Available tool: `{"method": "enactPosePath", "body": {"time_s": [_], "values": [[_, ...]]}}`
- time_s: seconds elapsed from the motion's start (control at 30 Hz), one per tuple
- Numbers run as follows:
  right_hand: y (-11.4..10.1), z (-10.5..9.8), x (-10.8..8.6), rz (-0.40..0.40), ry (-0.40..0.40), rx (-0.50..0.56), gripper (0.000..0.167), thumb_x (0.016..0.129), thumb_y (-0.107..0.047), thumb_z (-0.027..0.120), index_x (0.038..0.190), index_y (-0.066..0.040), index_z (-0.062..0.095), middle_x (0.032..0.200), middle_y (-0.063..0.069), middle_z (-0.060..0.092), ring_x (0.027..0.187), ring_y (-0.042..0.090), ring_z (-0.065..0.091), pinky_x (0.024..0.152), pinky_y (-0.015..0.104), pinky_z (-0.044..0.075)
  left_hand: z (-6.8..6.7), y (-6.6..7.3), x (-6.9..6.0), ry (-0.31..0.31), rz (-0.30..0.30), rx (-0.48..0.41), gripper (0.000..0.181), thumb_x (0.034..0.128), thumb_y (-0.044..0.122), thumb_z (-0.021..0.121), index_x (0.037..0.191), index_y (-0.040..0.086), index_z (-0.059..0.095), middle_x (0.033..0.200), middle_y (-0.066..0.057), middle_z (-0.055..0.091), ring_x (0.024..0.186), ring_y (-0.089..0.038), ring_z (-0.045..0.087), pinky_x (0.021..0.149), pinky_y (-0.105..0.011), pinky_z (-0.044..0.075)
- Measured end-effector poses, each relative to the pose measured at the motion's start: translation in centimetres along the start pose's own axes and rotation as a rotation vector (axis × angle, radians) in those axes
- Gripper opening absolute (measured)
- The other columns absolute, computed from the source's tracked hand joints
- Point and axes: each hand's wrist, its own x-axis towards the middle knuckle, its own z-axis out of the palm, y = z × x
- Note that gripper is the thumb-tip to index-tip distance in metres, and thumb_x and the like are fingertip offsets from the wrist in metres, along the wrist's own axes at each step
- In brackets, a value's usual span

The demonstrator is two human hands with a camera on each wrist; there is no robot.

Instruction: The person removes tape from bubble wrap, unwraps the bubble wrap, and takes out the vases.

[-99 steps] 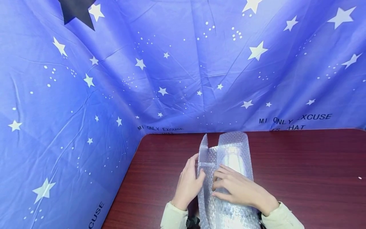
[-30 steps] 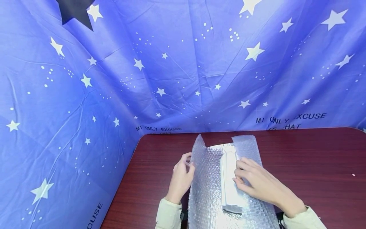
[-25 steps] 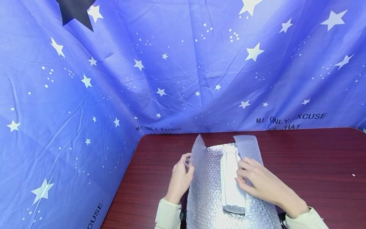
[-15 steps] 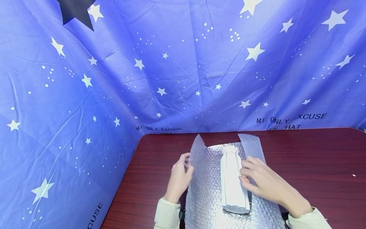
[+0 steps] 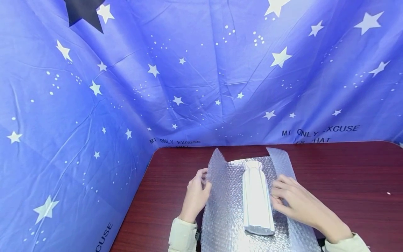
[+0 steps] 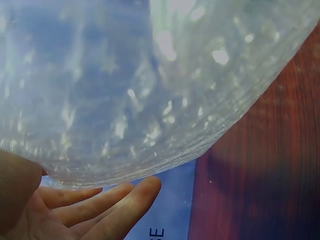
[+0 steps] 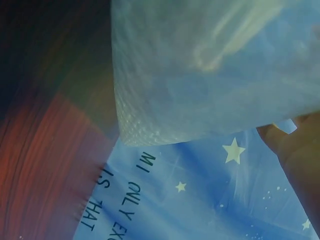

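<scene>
A white faceted vase lies on its side on a spread sheet of bubble wrap, its narrow neck toward the far side. My left hand pinches the raised left edge of the sheet; in the left wrist view its fingers reach behind the clear film. Over on the other side, my right hand holds the right flap between thumb and fingers, just beside the vase. The right wrist view is mostly filled by the bubble wrap, and only part of that hand shows.
Dark red wood-grain table extends under and around the sheet. A blue star-printed cloth hangs behind and along the left side. A tiny white scrap lies far right.
The right flap, earlier folded over the vase, has been drawn rightward by my right hand, uncovering the vase. My left hand has shifted slightly left with its edge of the bubble wrap.
</scene>
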Motion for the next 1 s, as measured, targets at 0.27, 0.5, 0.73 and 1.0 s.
{"method": "enactPosePath", "body": {"time_s": [0.27, 0.5, 0.73, 1.0], "values": [[0.4, -0.6, -0.8, 0.04, -0.008, 0.011, 0.044, 0.073, -0.007, 0.067, 0.063, -0.03, 0.031, 0.069, -0.02, 0.027, 0.081, -0.003, 0.028, 0.073, 0.015, 0.022, -0.4, -0.2, 0.0, -0.005, -0.008, 0.027, 0.04, 0.0863, 0.003, 0.057, 0.125, 0.007, 0.061, 0.1, -0.005, 0.07, 0.07, -0.005, 0.056, 0.068, -0.024, 0.051], [0.9, -0.9, -1.4, 0.062, -0.011, 0.019, 0.048, 0.073, -0.005, 0.07, 0.064, -0.033, 0.032, 0.07, -0.022, 0.028, 0.08, -0.003, 0.029, 0.069, 0.013, 0.022, -0.6, -0.6, 0.0, -0.049, -0.036, -0.052, 0.04, 0.0879, -0.001, 0.055, 0.127, 0.005, 0.059, 0.098, -0.01, 0.068, 0.052, -0.005, 0.059, 0.051, -0.02, 0.053], [1.2, -1.3, -1.8, 0.086, -0.033, 0.015, 0.05, 0.073, -0.004, 0.071, 0.063, -0.033, 0.031, 0.068, -0.021, 0.027, 0.078, -0.004, 0.027, 0.065, 0.012, 0.021, -0.7, -0.8, 0.0, -0.051, -0.035, -0.073, 0.039, 0.0881, -0.002, 0.056, 0.126, 0.003, 0.059, 0.097, -0.011, 0.069, 0.055, -0.007, 0.061, 0.048, -0.019, 0.053], [1.8, -1.8, -2.3, 0.096, -0.061, 0.001, 0.052, 0.074, -0.004, 0.074, 0.063, -0.031, 0.031, 0.067, -0.021, 0.027, 0.075, -0.004, 0.027, 0.065, 0.012, 0.02, -0.7, -1.4, 0.0, -0.074, -0.052, -0.106, 0.042, 0.0867, -0.004, 0.055, 0.128, 0.002, 0.058, 0.1, -0.013, 0.07, 0.054, -0.011, 0.064, 0.047, -0.021, 0.054]]}}
